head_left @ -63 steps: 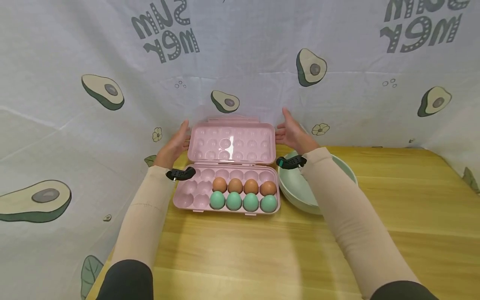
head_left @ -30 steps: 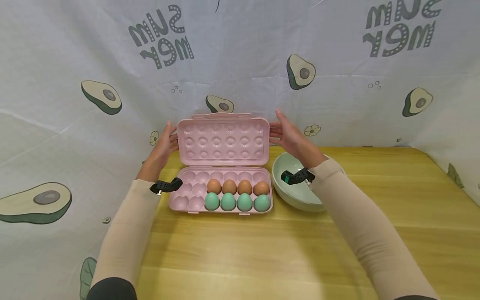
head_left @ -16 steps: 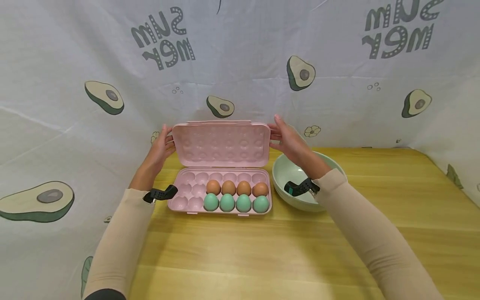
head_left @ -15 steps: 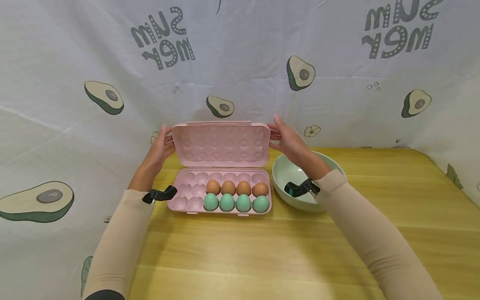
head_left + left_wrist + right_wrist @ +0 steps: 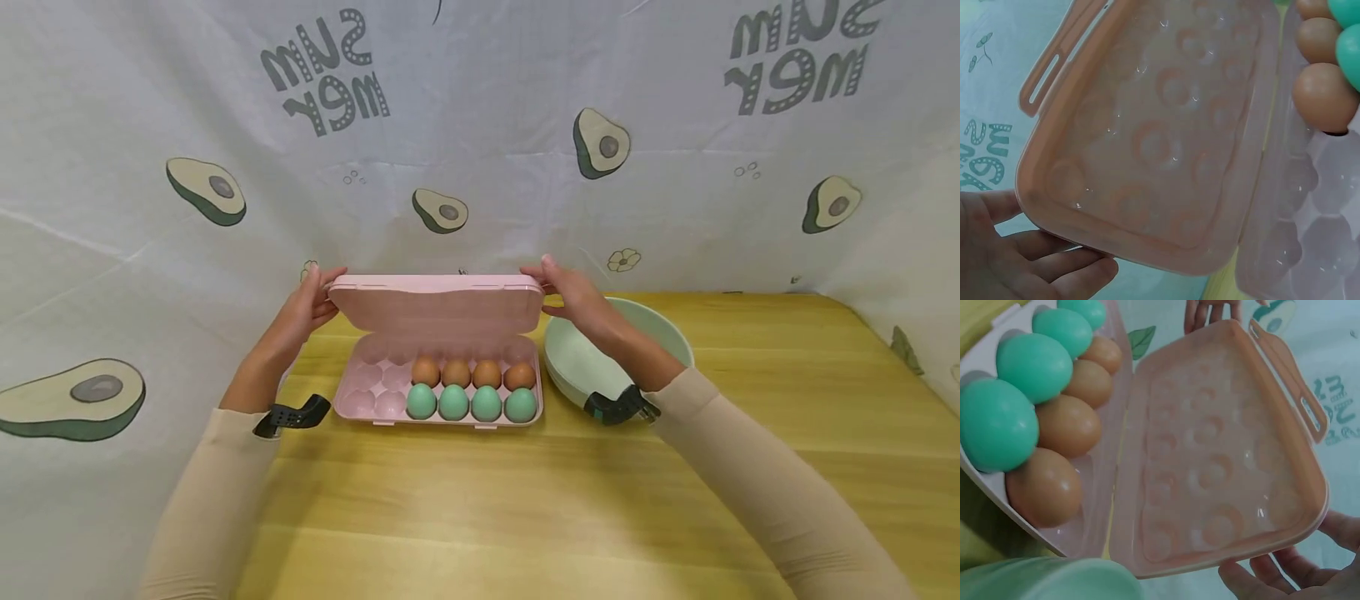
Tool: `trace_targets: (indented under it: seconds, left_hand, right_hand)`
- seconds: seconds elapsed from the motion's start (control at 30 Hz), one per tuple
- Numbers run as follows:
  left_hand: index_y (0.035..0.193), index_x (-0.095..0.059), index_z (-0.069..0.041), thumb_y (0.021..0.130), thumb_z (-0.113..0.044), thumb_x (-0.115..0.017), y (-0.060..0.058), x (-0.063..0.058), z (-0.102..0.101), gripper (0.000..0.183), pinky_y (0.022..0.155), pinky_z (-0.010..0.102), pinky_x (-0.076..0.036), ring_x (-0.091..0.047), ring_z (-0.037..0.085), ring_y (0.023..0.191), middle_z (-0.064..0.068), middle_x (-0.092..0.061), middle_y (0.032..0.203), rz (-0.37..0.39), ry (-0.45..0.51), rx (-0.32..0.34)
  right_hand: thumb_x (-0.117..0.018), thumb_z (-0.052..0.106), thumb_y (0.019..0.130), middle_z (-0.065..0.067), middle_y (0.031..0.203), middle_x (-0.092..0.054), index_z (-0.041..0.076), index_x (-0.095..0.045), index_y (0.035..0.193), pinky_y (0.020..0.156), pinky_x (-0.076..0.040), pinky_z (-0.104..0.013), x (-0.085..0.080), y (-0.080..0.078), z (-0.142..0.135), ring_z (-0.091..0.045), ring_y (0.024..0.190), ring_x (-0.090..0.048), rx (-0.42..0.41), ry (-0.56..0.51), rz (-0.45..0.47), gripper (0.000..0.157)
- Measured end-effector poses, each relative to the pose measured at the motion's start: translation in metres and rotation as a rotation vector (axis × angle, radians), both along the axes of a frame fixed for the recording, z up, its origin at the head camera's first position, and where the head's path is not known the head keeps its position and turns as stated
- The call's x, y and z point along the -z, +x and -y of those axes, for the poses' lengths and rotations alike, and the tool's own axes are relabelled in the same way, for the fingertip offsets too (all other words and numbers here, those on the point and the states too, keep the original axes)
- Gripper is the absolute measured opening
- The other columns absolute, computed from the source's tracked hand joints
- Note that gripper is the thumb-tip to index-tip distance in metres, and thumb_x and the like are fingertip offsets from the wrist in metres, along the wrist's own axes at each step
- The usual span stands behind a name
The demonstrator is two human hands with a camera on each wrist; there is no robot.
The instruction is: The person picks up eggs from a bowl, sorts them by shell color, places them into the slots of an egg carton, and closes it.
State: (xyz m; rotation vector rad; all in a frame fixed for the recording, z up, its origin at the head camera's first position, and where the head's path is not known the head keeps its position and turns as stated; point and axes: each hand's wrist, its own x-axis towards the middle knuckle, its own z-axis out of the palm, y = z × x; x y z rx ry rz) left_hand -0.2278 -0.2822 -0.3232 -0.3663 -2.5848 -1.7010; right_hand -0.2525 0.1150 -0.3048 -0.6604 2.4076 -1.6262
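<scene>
A pink plastic egg box stands on the table with its lid raised and tipped forward over the back row of cups. Brown eggs and green eggs fill two rows at its right; the leftmost cups hold none. My left hand touches the lid's left end, fingers fairly straight along the edge and corner in the left wrist view. At the other end, my right hand rests its spread fingers against the lid's edge. The lid's dimpled inside faces both wrist cameras.
A pale green bowl stands just right of the egg box, under my right forearm. Behind the wooden table hangs a white cloth printed with avocados, close to the lid and along the left side.
The lid has swung up from leaning back to tilting forward over the box, both hands moving with it at its ends. The eggs keep their places in the cups.
</scene>
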Motion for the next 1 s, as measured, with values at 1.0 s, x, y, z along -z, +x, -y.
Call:
trace_targets:
  seconds: [1.0]
  left_hand:
    - [0.137,-0.053,-0.004,0.095,-0.033,-0.059,0.09,0.055,-0.025,0.052,0.114,0.051,-0.022,-0.036,0.035,0.137,0.016,-0.047,0.144,-0.415,-0.789,0.046]
  right_hand:
    - [-0.061,0.037,0.095,-0.02,0.142,-0.047,-0.005,-0.048,0.138,0.109,-0.031,-0.052,0.052,0.08,0.034,-0.036,0.132,-0.044,-0.275,0.561,-0.584,0.062]
